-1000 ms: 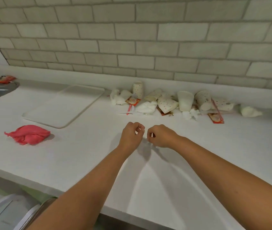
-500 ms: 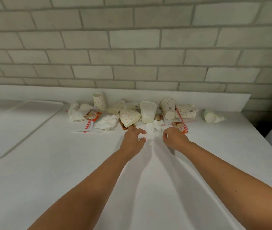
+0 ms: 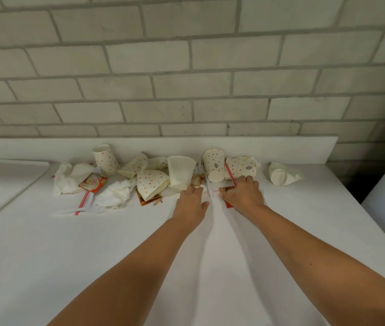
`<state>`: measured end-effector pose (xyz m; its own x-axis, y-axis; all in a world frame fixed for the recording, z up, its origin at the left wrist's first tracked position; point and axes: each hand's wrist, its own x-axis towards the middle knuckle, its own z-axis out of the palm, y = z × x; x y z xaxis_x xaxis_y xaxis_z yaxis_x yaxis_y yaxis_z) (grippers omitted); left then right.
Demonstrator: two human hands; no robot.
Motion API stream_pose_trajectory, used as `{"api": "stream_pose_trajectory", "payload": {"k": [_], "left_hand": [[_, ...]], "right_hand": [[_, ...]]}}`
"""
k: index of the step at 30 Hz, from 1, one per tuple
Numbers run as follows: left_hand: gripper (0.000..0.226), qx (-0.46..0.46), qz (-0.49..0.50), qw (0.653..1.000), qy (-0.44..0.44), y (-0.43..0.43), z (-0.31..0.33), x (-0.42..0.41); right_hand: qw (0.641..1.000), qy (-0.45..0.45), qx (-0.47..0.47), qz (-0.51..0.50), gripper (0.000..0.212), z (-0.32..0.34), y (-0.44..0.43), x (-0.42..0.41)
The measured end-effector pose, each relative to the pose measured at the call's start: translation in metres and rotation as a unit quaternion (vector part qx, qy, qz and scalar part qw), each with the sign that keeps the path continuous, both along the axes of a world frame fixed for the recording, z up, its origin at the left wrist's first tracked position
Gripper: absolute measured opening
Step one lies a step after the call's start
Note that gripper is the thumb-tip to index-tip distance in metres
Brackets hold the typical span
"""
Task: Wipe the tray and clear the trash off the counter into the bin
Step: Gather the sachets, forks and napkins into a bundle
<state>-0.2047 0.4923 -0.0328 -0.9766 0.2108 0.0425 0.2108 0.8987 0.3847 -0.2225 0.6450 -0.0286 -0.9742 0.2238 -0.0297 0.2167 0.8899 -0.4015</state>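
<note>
Paper trash (image 3: 179, 175) — touching both hands | left hand (image 3: 192, 200) grip spread | right hand (image 3: 245, 192) grip spread on red sachet (image 3: 228, 191)

tray (image 3: 10, 175) far left on counter (image 3: 92, 255) | trash pile (image 3: 154, 180) right of it, along backsplash (image 3: 280, 149)

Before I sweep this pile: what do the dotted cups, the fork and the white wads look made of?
Dotted cups: thin matte paper, it seems; several are crushed flat with sharp creases. Fork: likely translucent white plastic, faintly glossy. White wads: soft tissue or napkin paper, judging by the crumpled, fuzzy folds.
</note>
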Motion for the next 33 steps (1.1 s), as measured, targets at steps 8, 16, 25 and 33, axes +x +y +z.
{"api": "stream_pose_trajectory", "payload": {"k": [8,16,25,33], "left_hand": [[0.029,-0.074,0.001,0.997,-0.023,-0.003,-0.007,-0.01],[0.022,-0.015,-0.014,1.0,-0.014,-0.003,-0.01,0.003],[0.037,0.133,0.002,0.99,-0.045,-0.004,-0.005,0.021],[0.046,0.381,0.127,0.887,-0.227,0.003,0.009,0.02]], "right_hand": [[0.996,-0.094,0.009,0.002,0.055,-0.002,0.006,-0.014],[0.991,-0.136,0.014,-0.002,0.064,0.008,0.01,-0.008],[0.978,-0.187,-0.09,0.025,0.035,0.013,0.023,0.005],[0.896,-0.137,-0.394,0.15,0.011,0.016,0.025,0.028]]}}
